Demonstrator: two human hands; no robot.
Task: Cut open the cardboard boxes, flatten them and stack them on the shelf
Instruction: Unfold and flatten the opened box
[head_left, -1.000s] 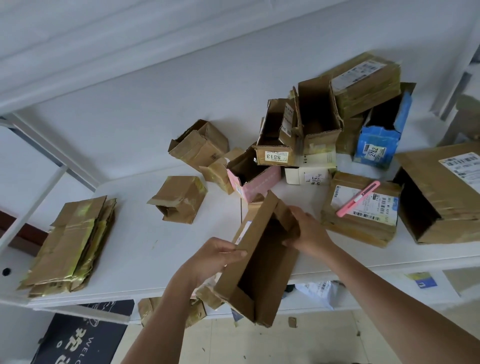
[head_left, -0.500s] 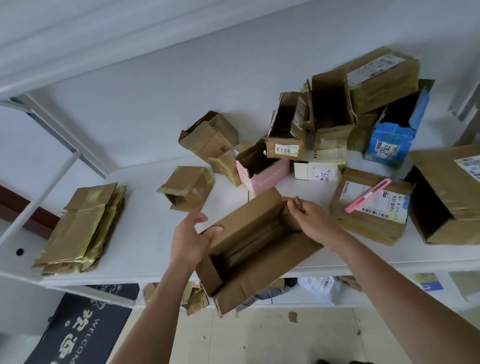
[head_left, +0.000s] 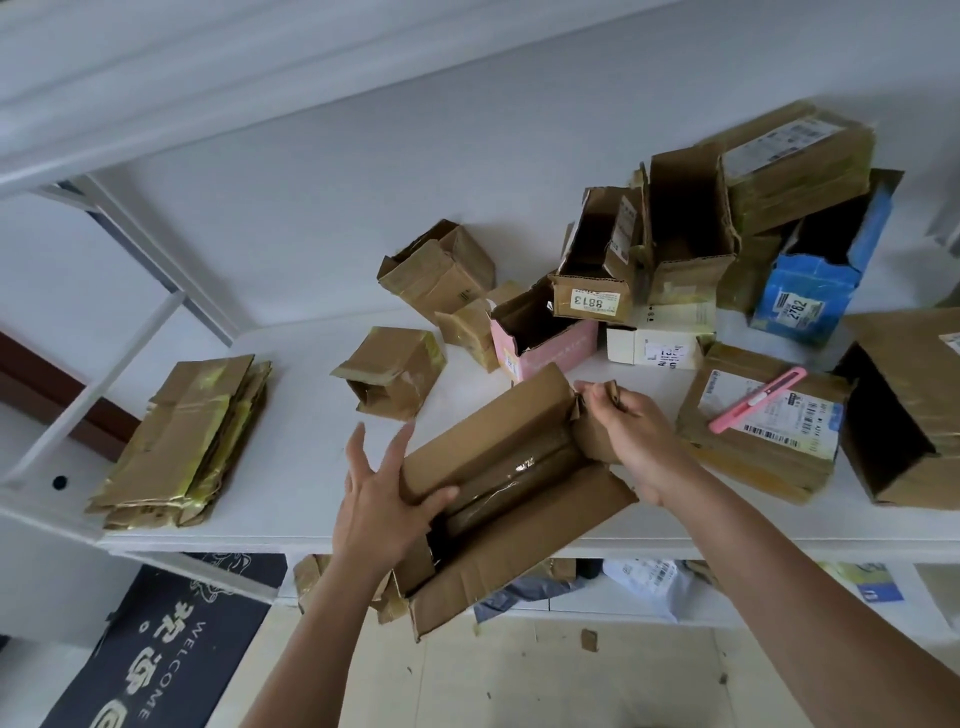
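An opened brown cardboard box (head_left: 498, 431) lies tilted over the front edge of the white shelf (head_left: 291, 499), its open side facing me and tape showing inside. My left hand (head_left: 382, 499) holds its near left end, thumb hooked over the wall edge and fingers spread behind. My right hand (head_left: 631, 436) pinches the small end flap at the box's far right corner. A stack of flattened boxes (head_left: 182, 441) rests at the shelf's left end. A pink box cutter (head_left: 756, 400) lies on a labelled box (head_left: 763, 426) to the right.
Several unflattened boxes crowd the back right of the shelf, among them a pink box (head_left: 545, 338), a blue box (head_left: 810, 291), a white box (head_left: 657, 343) and a big open box (head_left: 914, 410). Two small brown boxes (head_left: 395, 371) lie mid-shelf. Below, a dark mat (head_left: 156, 649) lies on the floor.
The box has been turned from nearly upright to lying tilted with its open side toward me. My left hand has moved to its near left end; my right hand now pinches the end flap.
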